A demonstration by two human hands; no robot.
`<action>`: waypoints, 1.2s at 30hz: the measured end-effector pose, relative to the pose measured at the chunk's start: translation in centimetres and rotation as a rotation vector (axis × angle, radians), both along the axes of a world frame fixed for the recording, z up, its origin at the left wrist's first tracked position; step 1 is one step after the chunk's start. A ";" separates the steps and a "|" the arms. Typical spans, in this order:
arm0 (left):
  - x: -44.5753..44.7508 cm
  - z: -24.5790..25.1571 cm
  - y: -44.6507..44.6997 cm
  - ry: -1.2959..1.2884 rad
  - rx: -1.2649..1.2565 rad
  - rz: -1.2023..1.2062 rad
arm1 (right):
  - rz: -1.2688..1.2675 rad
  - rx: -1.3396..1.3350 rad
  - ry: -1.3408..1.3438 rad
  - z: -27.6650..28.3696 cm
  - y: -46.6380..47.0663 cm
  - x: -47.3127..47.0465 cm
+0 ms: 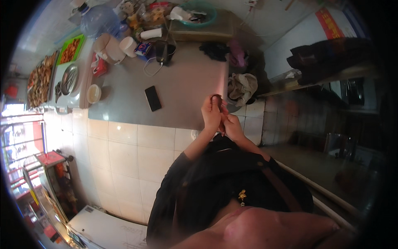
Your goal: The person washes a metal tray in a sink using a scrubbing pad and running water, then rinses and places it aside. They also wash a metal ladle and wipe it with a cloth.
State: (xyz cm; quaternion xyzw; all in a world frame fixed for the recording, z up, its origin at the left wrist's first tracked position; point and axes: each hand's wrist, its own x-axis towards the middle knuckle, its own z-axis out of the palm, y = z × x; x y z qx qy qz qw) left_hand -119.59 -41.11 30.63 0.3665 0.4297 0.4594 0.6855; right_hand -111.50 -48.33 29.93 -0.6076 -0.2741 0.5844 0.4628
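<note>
Close together near the table's right front corner are my two hands. My left hand (pixel 211 113) grips a small, dark brown, rounded object (pixel 216 100), its thumb lying over the upper part. Just below and to the right, my right hand (pixel 231 124) touches the lower part of what seems the same brown object; the fingers partly hide it, and its kind is unclear. A black smartphone (pixel 153 98) lies flat on the grey table (pixel 186 84), left of my hands. A white charging cable (pixel 150 67) loops beside a dark container (pixel 164 51) farther back.
At the left stand a bowl (pixel 94 93), a metal basin (pixel 70 79), a green tray of food (pixel 70 51) and a larger food tray (pixel 40 81). A water jug (pixel 99 21) and a teal basin (pixel 197 14) are at the back. Cloth (pixel 242 88) fills a bin at the right.
</note>
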 end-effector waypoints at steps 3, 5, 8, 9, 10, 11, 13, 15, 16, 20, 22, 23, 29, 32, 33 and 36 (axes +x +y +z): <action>4.5 0.4 -2.0 0.234 0.244 -0.218 | -0.266 -0.070 -0.007 -0.7 -1.8 4.7; 8.1 -1.6 -3.6 0.237 0.405 -0.368 | -0.417 0.008 -0.042 -1.9 -3.1 8.4; 14.4 -1.5 -5.5 0.052 0.314 -0.602 | -0.437 0.045 -0.198 -0.7 -6.4 13.8; 16.6 -1.9 -6.2 0.025 0.347 -0.653 | -0.457 0.070 -0.277 -0.9 -7.8 15.6; 19.1 -2.5 -7.2 -0.031 0.378 -0.720 | -0.469 0.051 -0.264 -3.5 -10.3 18.2; 21.6 -3.1 -8.1 -0.082 0.405 -0.788 | -0.548 0.066 -0.181 -3.7 -11.6 20.0; 27.7 -3.3 -10.3 -0.061 0.487 -0.828 | -0.715 0.107 -0.025 -3.4 -13.5 23.4; 33.8 -3.3 -12.7 -0.077 0.362 -0.846 | -0.730 0.104 0.068 -2.2 -15.9 29.3; 37.5 -3.2 -14.8 -0.078 0.400 -0.866 | -0.745 0.101 0.109 -1.7 -17.7 32.6; 49.9 -1.1 -20.4 -0.007 0.712 -0.900 | -0.935 0.139 -0.179 -3.0 -23.4 44.2; 55.2 -0.3 -21.5 -0.016 0.834 -0.901 | -0.980 0.105 -0.108 -1.5 -24.6 49.3; 57.5 -0.2 -21.7 0.000 0.803 -0.937 | -0.999 0.082 -0.071 -1.3 -25.0 51.4; 72.3 -0.9 -22.2 -0.074 0.282 -1.028 | -1.034 0.254 0.115 -2.1 -24.9 62.4; 80.9 -4.8 -22.2 -0.098 0.382 -1.076 | -1.009 0.241 0.056 -5.3 -25.3 71.0; 84.1 -5.4 -22.1 -0.139 0.379 -1.091 | -1.049 0.242 0.060 -5.2 -25.1 74.5; 94.4 -6.7 -23.1 -0.227 0.299 -1.266 | -1.140 0.251 -0.055 -4.5 -25.7 85.7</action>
